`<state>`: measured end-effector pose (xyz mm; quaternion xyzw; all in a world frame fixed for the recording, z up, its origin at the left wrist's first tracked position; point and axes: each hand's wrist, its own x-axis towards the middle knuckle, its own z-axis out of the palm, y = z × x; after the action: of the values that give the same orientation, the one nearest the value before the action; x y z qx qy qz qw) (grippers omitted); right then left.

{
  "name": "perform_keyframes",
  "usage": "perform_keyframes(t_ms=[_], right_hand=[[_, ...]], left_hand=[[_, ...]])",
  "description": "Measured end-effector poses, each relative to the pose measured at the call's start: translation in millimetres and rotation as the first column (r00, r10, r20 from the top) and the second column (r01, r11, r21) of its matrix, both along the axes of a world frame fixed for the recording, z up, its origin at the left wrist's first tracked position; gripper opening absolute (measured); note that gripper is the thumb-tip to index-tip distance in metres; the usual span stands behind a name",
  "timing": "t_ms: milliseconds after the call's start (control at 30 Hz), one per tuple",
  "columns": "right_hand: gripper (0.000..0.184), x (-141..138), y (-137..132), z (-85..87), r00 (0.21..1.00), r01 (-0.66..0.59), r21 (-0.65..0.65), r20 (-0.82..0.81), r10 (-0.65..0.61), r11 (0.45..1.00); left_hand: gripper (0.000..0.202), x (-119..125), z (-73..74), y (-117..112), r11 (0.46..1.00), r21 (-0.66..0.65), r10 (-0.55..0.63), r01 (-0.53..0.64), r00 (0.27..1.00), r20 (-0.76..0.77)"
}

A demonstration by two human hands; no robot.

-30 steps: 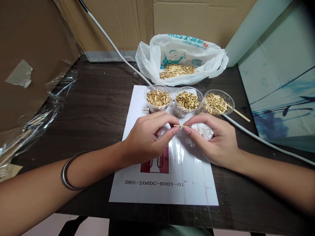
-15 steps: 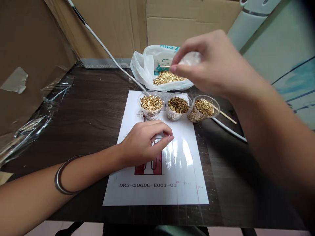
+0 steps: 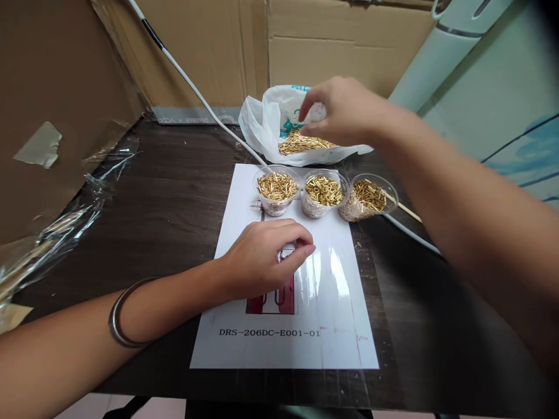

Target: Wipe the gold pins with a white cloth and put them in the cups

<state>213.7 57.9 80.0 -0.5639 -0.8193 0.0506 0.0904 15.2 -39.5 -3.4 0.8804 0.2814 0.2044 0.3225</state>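
Observation:
My left hand rests on a white laminated sheet with its fingers curled over a small metal piece that I cannot make out. My right hand is stretched out over a white plastic bag of gold pins at the back of the table. Its fingers are pinched together and a wad of white tissue shows in its palm. Three clear plastic cups filled with gold pins stand in a row on the sheet's far edge, between the two hands.
A white cable runs diagonally from the back left past the cups to the right. A thin wooden stick leans out of the right cup. Cardboard walls stand behind and left, with crumpled clear film on the left. The dark table's front edge is near.
My right hand left the left hand with the thin gold pin, rose, and moved back over the bag of pins, now lower. My left hand stayed on the sheet.

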Motion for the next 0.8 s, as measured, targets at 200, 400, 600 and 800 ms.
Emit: perform_keyframes(t_ms=[200,400,600,800], right_hand=[[0.018,-31,-42,18.9,0.934,-0.358,-0.136,-0.039,0.356,0.924],[0.018,-40,-38,-2.9,0.925,-0.381,-0.263,-0.092,0.370,0.887],[0.016,-38,-44,-3.6,0.899,-0.413,-0.140,-0.222,0.378,0.900],[0.020,-38,-45,-6.9,0.917,-0.308,-0.087,-0.291,0.272,0.947]], left_hand=[[0.011,0,-1.3,0,1.000,0.021,0.015,-0.015,1.000,-0.005],[0.011,0,-2.9,0,0.999,0.044,0.016,-0.016,1.000,0.005],[0.011,1,-1.5,0,0.999,0.034,0.020,-0.021,1.000,0.002],[0.012,0,-1.8,0,1.000,0.017,0.025,-0.025,0.999,-0.041]])
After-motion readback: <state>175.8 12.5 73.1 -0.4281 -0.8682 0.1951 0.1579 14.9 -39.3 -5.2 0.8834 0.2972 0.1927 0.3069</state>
